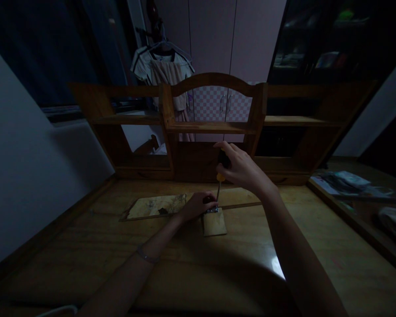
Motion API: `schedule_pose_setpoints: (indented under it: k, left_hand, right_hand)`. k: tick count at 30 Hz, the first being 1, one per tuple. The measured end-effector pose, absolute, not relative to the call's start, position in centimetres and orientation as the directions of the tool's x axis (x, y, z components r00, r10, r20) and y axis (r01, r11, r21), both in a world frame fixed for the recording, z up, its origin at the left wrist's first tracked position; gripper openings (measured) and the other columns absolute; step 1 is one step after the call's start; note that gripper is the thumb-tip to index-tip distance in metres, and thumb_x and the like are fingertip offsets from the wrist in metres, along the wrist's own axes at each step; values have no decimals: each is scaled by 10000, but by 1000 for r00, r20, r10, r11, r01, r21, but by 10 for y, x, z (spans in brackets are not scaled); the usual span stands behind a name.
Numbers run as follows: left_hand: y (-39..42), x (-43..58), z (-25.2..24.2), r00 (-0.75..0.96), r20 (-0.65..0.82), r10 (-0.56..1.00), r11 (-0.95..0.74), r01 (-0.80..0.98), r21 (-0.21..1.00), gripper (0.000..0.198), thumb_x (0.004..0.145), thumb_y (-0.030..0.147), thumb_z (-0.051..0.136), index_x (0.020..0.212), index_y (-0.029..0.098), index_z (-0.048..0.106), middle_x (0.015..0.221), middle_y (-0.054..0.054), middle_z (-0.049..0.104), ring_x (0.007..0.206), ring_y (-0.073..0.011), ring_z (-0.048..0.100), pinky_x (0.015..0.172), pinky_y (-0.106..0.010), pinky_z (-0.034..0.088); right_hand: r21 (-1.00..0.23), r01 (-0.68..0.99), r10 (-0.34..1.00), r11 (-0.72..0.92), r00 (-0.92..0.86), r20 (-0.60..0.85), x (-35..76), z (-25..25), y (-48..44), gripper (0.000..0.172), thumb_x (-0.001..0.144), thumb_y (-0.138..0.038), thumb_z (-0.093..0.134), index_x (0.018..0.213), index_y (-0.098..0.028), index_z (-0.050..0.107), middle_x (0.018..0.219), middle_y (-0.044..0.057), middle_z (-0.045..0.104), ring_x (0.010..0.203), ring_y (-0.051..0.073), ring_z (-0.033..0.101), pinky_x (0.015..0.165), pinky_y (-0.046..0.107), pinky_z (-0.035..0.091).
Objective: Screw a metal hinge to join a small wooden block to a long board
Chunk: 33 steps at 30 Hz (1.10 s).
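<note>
My right hand [239, 167] is wrapped round the black and yellow handle of a screwdriver [220, 177]. Its shaft points down, nearly upright, to a small shiny metal piece [213, 210] that looks like a hinge. That piece sits where a small square wooden block [214, 223] meets a long wooden board [156, 206] with a worn, stained face. My left hand [199, 205] is closed at the metal piece, thumb and fingertips beside the screwdriver's tip. Whatever is pinched there is too small and dark to make out.
A wooden shelf unit [214, 127] stands along the back of the wooden tabletop [119, 259]. To the right lie papers and plastic [346, 180] beyond a raised wooden edge. A white cable [57, 311] shows at the lower left. Clothes [166, 66] hang behind the shelf.
</note>
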<state>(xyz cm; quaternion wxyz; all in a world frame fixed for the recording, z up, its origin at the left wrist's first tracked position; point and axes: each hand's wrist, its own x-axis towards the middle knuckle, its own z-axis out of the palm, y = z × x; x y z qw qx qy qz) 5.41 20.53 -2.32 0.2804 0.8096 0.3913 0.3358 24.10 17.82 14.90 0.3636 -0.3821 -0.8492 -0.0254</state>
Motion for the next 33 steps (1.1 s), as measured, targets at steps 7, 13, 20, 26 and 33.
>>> schedule_pose_setpoints:
  k: [7,13,20,26,33]
  left_hand:
    - [206,55,-24,478,329,815,-540,417,731,125,871,278,657,927,169,687,897,-3,690,837,-143,627,769,-228,441]
    - [206,55,-21,494,296,818,-482,306,821,194,908,325,610,925,131,615,909,-46,680,837,-151,639,755,-232,474]
    - [213,53,-29,417,330,847,-402,94,911,269,929,410,575,969,155,498,930,-60,667,846,-151,649,751,-244,495]
    - [222,26,-6,287,289,913,-338,139,931,365,862,490,634,982,153,563,1030,-89,668,856,-174,629,660,-241,495]
    - [237,-186,43,257,80,963,-243,704,667,348,680,463,737,822,147,696,821,-6,677,797,-156,608,736,-215,449]
  right_hand:
    - [-249,681,641,689,-411,649,240,146,180,422,908,-160,640,1291,-218,472,1144,79,558,1011,251,565,893,364,456]
    - [-237,669,604,704,-389,696,245,152,179,388,889,-144,652,1245,-205,511,1092,62,577,947,228,574,839,323,459]
    - [-244,667,492,704,-210,845,246,165,171,339,861,-144,619,1191,-177,546,995,57,586,865,215,573,781,311,445]
    - [-319,634,477,704,-90,874,262,181,158,331,890,-205,650,1207,-205,555,1008,31,617,828,193,594,737,286,451]
    - [-337,646,441,685,1,898,288,194,144,338,880,-227,679,1202,-227,572,969,2,619,796,181,596,748,290,450]
